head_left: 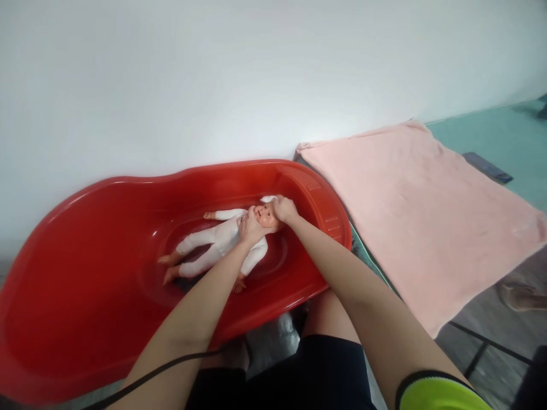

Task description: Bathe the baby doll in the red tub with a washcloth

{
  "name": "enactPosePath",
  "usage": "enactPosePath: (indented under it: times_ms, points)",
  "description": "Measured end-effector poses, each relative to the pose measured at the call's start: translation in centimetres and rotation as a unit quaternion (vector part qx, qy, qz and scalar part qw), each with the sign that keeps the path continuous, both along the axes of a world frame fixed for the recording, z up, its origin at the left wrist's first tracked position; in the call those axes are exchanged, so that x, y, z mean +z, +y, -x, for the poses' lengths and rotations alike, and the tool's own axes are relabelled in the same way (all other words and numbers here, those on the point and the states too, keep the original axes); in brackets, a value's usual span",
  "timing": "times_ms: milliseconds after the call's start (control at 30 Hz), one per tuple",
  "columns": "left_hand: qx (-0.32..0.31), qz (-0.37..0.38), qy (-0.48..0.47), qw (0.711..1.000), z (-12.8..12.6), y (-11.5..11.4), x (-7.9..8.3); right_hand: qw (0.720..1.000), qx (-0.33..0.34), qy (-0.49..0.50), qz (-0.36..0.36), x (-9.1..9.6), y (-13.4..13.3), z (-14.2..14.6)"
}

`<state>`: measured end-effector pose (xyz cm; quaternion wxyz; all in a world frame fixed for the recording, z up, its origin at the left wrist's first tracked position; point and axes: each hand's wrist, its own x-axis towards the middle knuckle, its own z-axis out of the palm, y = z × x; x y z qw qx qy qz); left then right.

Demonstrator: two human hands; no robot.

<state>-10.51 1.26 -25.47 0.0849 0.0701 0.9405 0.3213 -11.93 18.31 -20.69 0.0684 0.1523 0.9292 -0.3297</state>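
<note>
1. The white-clothed baby doll [225, 234] lies at right inside the glossy red tub [85, 273].
2. Our left hand [251, 228] is at its neck; we cannot tell how its fingers close.
3. Our right hand [285, 209] clamps a small white cloth [268, 199]; wiping seems underway.
4. The pink fabric towel [427, 222] lies spread, seemingly unused.

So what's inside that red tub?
A white-clothed doll, with the left hand by its neck and the right hand, holding a white cloth, at its head. The doll's back and whatever lies beneath are hidden.

The tub [98, 273] looks smooth, glossy plastic, the doll's suit [223, 234] and blanket [427, 210] matt cloth.
</note>
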Motion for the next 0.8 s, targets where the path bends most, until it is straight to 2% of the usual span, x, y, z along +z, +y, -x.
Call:
enactPosePath:
  times_ms: [100,233,400,500,567,667,800]
  points:
    - [-0.009,-0.012,0.004,1.0,-0.7,-0.4,-0.3,0.999,-0.016,-0.026,0.016,-0.5,0.4,0.6]
    - [-0.039,-0.013,0.014,0.999,-1.1,-1.0,-0.3,0.999,-0.037,-0.039,-0.001,-0.3,0.0,-0.9]
    - [-0.046,-0.018,0.021,0.999,-1.3,-1.4,-0.3,0.998,0.05,0.032,-0.007,0.2,-1.3,-4.6]
    - [-0.04,-0.018,0.022,0.999,-1.2,-1.3,-0.3,0.997,0.051,0.057,-0.015,0.7,-2.3,-5.5]
    - [-0.034,-0.015,0.021,0.999,-1.1,-1.2,-0.3,0.998,0.021,0.057,-0.008,1.0,-2.6,-5.0]
    - [-0.025,-0.014,0.018,0.999,-1.1,-1.1,-0.2,0.999,-0.043,0.002,0.032,1.1,-2.2,-3.0]
    - [-0.02,-0.013,0.012,1.0,-1.0,-1.1,-0.3,0.992,-0.086,-0.04,0.082,0.1,-0.4,-0.5]
